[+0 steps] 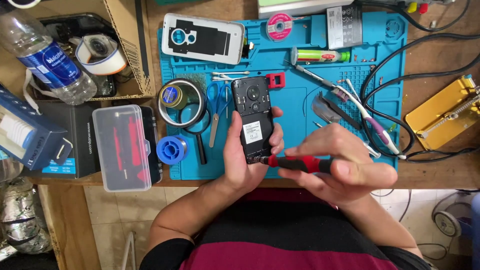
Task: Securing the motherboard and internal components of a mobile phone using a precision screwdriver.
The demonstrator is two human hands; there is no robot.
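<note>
Your left hand (240, 160) wraps around the lower half of an opened black phone (254, 117), palm under it and fingers curled over its right edge, holding it upright above the near edge of the blue work mat (300, 105). Your right hand (340, 167) pinches a red-and-black screwdriver (292, 162) between thumb and fingertips, the shaft lying level and its tip meeting the phone's lower left corner just beside your left thumb. Far from the phone on the mat lies a white back cover (202, 37) with black lining, and near it to the right sit a small pink reel (279, 25) and a grey battery (344, 26). A small red clip (275, 80) rests just right of the phone's top, with a green tube (320, 55) beyond it. To the right lie a toothbrush (370, 120) and dark tweezers (332, 110). Left of the phone are blue-handled scissors (217, 107), a magnifying glass (192, 117), a round tin (172, 95) and a blue spool (171, 149). Off the mat to the left sits a clear case of red-handled tools (122, 147), a cardboard box (127, 45) and a water bottle (47, 55). At the far right stands a yellow metal holder (442, 115), with black cables (430, 55) looping near it.
</note>
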